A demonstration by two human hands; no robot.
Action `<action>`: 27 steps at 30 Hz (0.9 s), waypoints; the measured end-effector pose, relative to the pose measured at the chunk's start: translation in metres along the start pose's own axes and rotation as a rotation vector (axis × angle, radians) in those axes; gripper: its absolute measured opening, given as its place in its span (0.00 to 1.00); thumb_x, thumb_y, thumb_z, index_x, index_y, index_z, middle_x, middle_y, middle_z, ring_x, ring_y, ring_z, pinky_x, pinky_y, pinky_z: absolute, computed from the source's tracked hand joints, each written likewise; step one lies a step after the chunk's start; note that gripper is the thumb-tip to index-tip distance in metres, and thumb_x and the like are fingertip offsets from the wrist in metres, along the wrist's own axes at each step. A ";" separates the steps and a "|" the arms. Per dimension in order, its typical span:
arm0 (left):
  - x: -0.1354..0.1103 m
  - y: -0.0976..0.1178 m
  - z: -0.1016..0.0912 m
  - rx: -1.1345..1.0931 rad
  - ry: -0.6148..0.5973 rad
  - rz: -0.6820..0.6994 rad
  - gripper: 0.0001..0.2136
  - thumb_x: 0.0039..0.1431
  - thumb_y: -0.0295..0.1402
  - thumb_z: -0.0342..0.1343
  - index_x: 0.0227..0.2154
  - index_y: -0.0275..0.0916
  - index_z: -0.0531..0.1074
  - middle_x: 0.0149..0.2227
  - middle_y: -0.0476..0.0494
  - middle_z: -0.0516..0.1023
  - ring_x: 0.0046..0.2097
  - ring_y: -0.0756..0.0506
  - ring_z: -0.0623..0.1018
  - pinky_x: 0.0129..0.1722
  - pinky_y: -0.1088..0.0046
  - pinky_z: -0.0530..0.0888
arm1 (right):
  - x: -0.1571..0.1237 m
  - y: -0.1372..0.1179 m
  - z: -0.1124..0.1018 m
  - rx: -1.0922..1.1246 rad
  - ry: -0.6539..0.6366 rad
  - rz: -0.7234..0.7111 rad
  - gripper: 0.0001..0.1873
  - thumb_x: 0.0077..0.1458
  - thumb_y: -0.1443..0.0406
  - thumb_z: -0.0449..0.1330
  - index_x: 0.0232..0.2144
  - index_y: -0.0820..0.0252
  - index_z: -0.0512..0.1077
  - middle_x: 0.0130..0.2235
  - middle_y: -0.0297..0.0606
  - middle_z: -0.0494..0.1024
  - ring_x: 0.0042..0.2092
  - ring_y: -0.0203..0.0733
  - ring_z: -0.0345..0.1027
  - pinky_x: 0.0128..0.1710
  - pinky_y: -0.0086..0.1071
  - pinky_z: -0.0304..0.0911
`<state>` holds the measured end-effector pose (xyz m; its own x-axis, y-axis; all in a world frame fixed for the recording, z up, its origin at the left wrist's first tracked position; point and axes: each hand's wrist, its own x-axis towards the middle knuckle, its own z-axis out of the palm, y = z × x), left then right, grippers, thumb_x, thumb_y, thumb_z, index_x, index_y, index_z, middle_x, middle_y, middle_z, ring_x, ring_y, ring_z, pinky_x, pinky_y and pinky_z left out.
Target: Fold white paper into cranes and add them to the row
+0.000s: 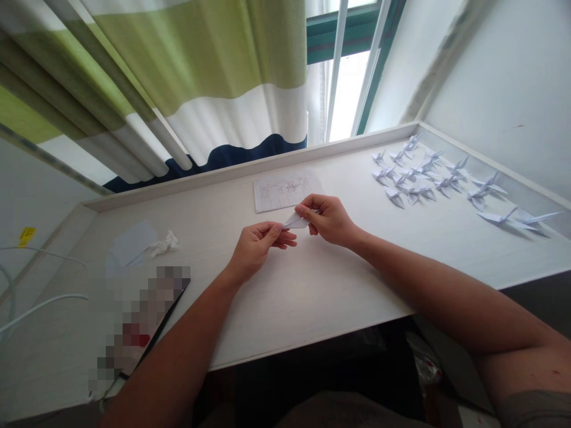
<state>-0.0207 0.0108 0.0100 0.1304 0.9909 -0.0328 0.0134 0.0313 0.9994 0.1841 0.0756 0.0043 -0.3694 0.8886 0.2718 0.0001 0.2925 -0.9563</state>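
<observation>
The left hand (256, 246) and right hand (331, 220) each pinch one end of a folded paper (297, 222), held above the bench (312, 297). Relative to that paper, a printed sheet (273, 195) lies at twelve o'clock, paper cranes (450, 182) between two and three, and a crumpled tissue (166, 244) near nine.

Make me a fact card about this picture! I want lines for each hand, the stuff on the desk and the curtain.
Left hand: pinching one end of the folded white paper
Right hand: pinching its other end
Beyond the hands: a sheet with a grid, on the desk
Desk, right side: many white paper birds
Desk, left side: a crumpled white wad and loose paper
Curtain: green, white and dark blue bands
</observation>
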 end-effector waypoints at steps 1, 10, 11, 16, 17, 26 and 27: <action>0.000 0.000 -0.001 0.017 -0.016 0.001 0.20 0.62 0.51 0.68 0.39 0.35 0.82 0.39 0.35 0.89 0.38 0.40 0.88 0.41 0.63 0.82 | 0.000 0.000 0.000 -0.004 -0.002 -0.001 0.30 0.58 0.38 0.67 0.29 0.58 0.70 0.20 0.28 0.69 0.19 0.32 0.64 0.18 0.27 0.56; 0.001 0.001 0.000 0.094 0.004 -0.033 0.20 0.70 0.47 0.56 0.37 0.34 0.80 0.35 0.35 0.88 0.36 0.40 0.88 0.39 0.63 0.81 | 0.001 0.000 -0.001 -0.029 -0.029 0.022 0.29 0.58 0.39 0.67 0.30 0.58 0.71 0.19 0.27 0.68 0.19 0.32 0.64 0.18 0.27 0.55; 0.000 0.002 0.000 0.083 0.011 -0.028 0.20 0.70 0.48 0.56 0.37 0.34 0.80 0.35 0.35 0.88 0.36 0.40 0.88 0.39 0.63 0.81 | 0.001 0.001 -0.001 -0.030 -0.031 0.025 0.28 0.59 0.40 0.67 0.30 0.58 0.71 0.19 0.27 0.68 0.19 0.32 0.64 0.18 0.27 0.55; 0.000 0.004 -0.001 0.155 -0.030 0.019 0.17 0.66 0.47 0.64 0.38 0.35 0.81 0.37 0.37 0.89 0.38 0.41 0.88 0.42 0.63 0.81 | 0.000 0.003 -0.001 -0.043 -0.057 0.019 0.26 0.60 0.43 0.67 0.30 0.59 0.72 0.21 0.28 0.71 0.19 0.32 0.64 0.19 0.27 0.55; 0.000 0.003 -0.002 0.150 -0.044 0.020 0.17 0.66 0.48 0.64 0.38 0.36 0.81 0.37 0.37 0.89 0.38 0.41 0.88 0.42 0.63 0.82 | 0.000 0.003 -0.001 -0.045 -0.061 0.017 0.26 0.61 0.43 0.67 0.30 0.59 0.72 0.20 0.28 0.71 0.20 0.32 0.64 0.19 0.27 0.55; -0.001 0.002 -0.006 0.265 -0.034 0.051 0.16 0.67 0.47 0.62 0.37 0.37 0.79 0.35 0.38 0.89 0.39 0.41 0.87 0.45 0.62 0.82 | 0.000 0.002 -0.001 -0.059 -0.087 0.008 0.25 0.61 0.44 0.67 0.30 0.60 0.73 0.20 0.28 0.70 0.20 0.32 0.64 0.20 0.27 0.55; -0.001 0.003 -0.005 0.271 -0.023 0.044 0.16 0.67 0.47 0.62 0.37 0.37 0.79 0.35 0.38 0.89 0.39 0.41 0.87 0.45 0.62 0.82 | 0.000 0.003 -0.001 -0.058 -0.081 0.008 0.25 0.61 0.44 0.67 0.30 0.59 0.73 0.20 0.28 0.70 0.20 0.32 0.64 0.20 0.27 0.55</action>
<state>-0.0259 0.0103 0.0128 0.1591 0.9872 0.0073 0.2719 -0.0509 0.9610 0.1851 0.0770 0.0020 -0.4434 0.8601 0.2524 0.0560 0.3076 -0.9499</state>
